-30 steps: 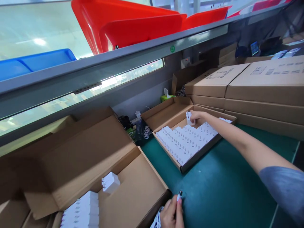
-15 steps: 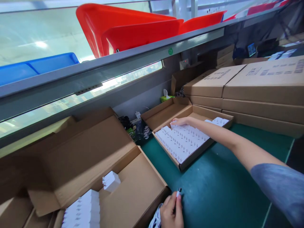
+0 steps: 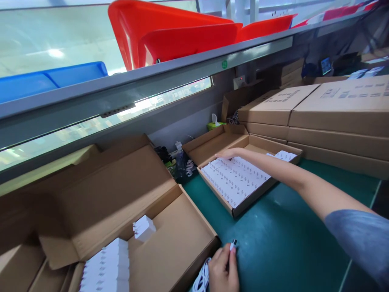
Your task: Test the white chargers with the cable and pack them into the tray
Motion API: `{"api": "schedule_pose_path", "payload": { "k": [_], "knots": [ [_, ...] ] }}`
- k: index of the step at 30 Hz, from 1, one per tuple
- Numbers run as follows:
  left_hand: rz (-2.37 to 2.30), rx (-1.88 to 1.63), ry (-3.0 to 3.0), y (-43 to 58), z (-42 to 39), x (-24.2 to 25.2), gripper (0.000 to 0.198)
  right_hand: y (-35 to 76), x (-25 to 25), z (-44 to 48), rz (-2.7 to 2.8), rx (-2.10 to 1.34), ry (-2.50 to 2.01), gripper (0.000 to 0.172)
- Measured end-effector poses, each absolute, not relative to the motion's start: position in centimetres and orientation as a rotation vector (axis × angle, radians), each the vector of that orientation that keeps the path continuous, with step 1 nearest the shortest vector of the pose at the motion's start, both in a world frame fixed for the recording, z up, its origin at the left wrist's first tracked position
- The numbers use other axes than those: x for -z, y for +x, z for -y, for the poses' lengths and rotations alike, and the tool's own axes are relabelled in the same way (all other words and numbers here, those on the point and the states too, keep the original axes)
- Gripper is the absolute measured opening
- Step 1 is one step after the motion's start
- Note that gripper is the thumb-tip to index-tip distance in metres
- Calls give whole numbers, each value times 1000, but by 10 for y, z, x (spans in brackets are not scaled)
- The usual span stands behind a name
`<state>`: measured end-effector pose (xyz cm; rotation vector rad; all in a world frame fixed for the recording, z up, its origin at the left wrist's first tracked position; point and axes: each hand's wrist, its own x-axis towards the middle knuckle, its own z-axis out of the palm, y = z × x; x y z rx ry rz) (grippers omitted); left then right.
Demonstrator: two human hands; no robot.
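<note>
Head view: left hand [image 3: 225, 269] at near centre, pinching a white plug [image 3: 233, 245] between thumb and finger, dark tip directed away to the far side. Just left of the wrist: coiled white cable [image 3: 201, 278]. Right hand [image 3: 229, 153] extended to the far left edge of the white boxes [image 3: 238, 178] inside the open far carton [image 3: 253, 196]. Fingers low over the boxes; grip or mere contact not determinable from this angle.

Change since one second ago: right hand shifted left across the far carton; single box, then in the grasp, no longer distinguishable. Probable meaning: box laid in with the others, with fewer gaps along the far edge. Left hand and plug: essentially unchanged.

Next outward: green counter [image 3: 273, 227] between and beneath both cartons. At near left, open near carton [image 3: 170, 239], with a row of white packages [image 3: 109, 263] and a small separate group [image 3: 144, 228]. At far right, stacked closed cartons [image 3: 337, 117]. Beyond, tissue pack [image 3: 216, 123], shelf [image 3: 182, 69] and red bins [image 3: 188, 40].

Obstructions: right forearm across the white boxes, hiding part of the far row; raised lid [image 3: 215, 142] behind the right hand; near carton wall close beside the left hand.
</note>
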<state>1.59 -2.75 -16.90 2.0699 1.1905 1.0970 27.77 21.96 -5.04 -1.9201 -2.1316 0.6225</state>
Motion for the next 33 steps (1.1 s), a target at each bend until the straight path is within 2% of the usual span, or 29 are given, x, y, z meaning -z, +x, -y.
{"api": "schedule_pose_path", "payload": {
  "k": [5, 14, 18, 22, 27, 33],
  "knots": [
    [-1185, -1014, 2072, 16, 33, 163, 25, 225, 31, -206, 2232, -288, -1984, 30],
    [-1279, -821, 2190, 17, 46, 150, 25, 12, 36, -138, 2778, -215, -1006, 30],
    [-1303, -794, 2262, 18, 49, 153, 23, -55, 55, -129, 2807, -199, -907, 40],
    [-1312, -772, 2287, 18, 49, 154, 20, -82, 78, -127, 2736, -184, -1040, 33],
    [-1269, -805, 2261, 18, 45, 153, 16, -83, 91, -122, 2654, -177, -1087, 32],
    [-1232, -843, 2236, 18, 42, 151, 18, -79, 84, -118, 2683, -315, -888, 42]
  ]
}}
